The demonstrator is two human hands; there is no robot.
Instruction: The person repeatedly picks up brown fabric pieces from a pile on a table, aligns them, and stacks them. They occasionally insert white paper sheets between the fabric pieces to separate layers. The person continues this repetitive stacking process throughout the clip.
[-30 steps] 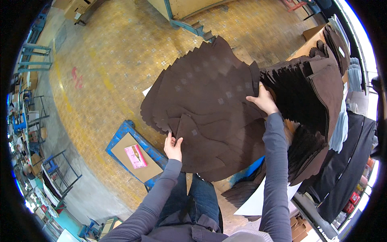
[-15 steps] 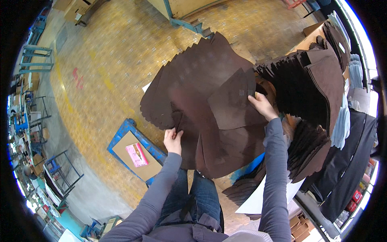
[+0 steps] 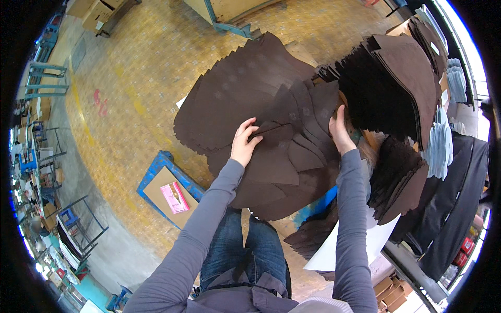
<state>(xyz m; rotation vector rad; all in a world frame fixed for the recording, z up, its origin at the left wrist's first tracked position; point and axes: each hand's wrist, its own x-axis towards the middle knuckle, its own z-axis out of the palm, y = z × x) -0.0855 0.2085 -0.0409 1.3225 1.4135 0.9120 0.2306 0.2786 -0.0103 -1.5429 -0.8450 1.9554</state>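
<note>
A broad fanned pile of dark brown cut fabric pieces [image 3: 229, 88] lies in front of me. My left hand [image 3: 244, 143] is at the middle of it, its fingers closed on the edge of one brown piece [image 3: 274, 136]. Smaller curved brown pieces [image 3: 308, 107] lie spread over the pile between my hands. My right hand [image 3: 341, 133] rests by the right edge of these pieces, thumb and forefinger stretched apart; its other fingers are partly hidden.
Thick stacks of brown pieces [image 3: 412, 68] stand at the right, with a lower stack [image 3: 399, 180] and a white sheet [image 3: 339, 245] nearer me. At left, a blue-framed stand [image 3: 151, 172] carries a brown board and a pink box [image 3: 174, 197]. Cartons [image 3: 96, 15] sit at the far left.
My left hand has moved right and up, to the pile's middle. A large folded brown piece now lies flat, and several curved pieces are fanned out. My right hand has loosened from the piece it held.
</note>
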